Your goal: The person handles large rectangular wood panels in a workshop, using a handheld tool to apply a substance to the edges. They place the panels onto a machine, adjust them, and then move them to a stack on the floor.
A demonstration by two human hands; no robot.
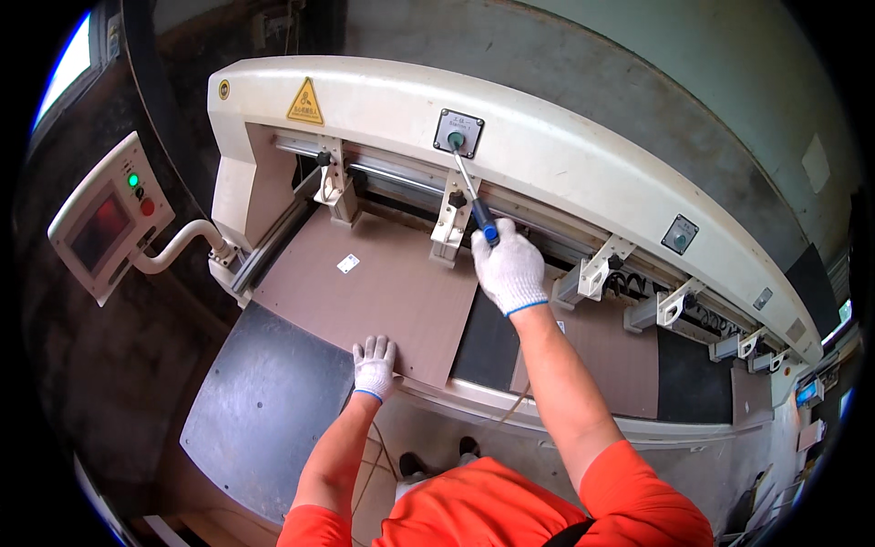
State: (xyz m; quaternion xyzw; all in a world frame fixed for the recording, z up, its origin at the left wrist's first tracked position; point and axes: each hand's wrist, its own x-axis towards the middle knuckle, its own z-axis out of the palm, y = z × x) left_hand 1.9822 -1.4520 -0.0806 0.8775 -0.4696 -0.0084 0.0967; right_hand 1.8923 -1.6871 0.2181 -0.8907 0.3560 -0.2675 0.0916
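My left hand (374, 368), in a white knit glove, lies flat with fingers spread on the near edge of a brown wood-grain panel (383, 283). A small white label (347, 263) is stuck on that panel. My gloved right hand (510, 269) is wrapped round a tool with a blue-and-black handle and a long thin metal shaft (467, 178). The shaft reaches up to a green button (456, 140) on the white machine's beam (365, 87); its tip appears to touch the button. Below the beam, a white clamp block (447, 239) stands at the panel's far side.
A control panel (111, 219) with a lit green lamp and dark screen stands on a bent arm at left. A dark side table (264, 401) adjoins the machine. Further right lie another brown panel (620, 356), several clamps and a second button plate (679, 235).
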